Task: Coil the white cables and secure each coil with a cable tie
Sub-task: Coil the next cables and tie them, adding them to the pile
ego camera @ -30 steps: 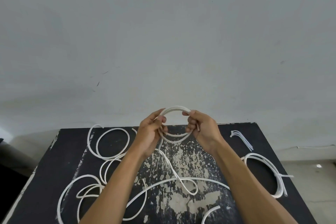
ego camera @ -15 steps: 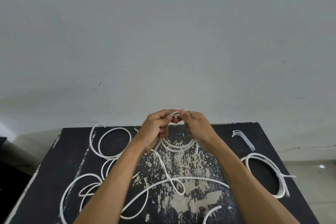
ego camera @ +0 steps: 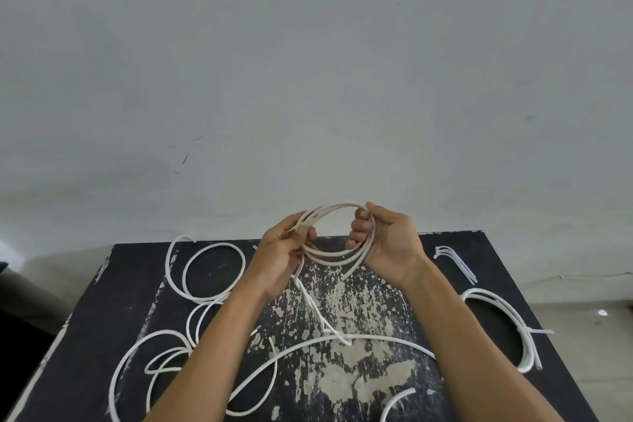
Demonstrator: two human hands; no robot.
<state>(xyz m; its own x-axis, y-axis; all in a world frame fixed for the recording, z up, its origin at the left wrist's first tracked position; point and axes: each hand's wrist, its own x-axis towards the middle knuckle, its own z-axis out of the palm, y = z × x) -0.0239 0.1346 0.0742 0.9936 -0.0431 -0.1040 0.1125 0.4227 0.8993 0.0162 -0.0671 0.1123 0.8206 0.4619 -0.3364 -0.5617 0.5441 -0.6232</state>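
- Coil (ego camera: 329,233) of white cable held up above the far half of the black table (ego camera: 445,284), several loops, ring facing camera.
- Left hand (ego camera: 279,252): fingers and thumb pinching the coil's left side; a loose tail (ego camera: 317,308) hangs from here down to the table.
- Right hand (ego camera: 385,243): fingers curled round the coil's right side.
- Cable ties (ego camera: 455,262): bundle right of the coil, on the table.
- Tied coil (ego camera: 503,329): near the table's right edge.
- Loose cables (ego camera: 205,271): left of the coil, on the table.

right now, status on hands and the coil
Left hand and right hand both grip the coil, raised over the table. Tail trailing down, unwound. Cable ties untouched, far right. Nothing blocking.
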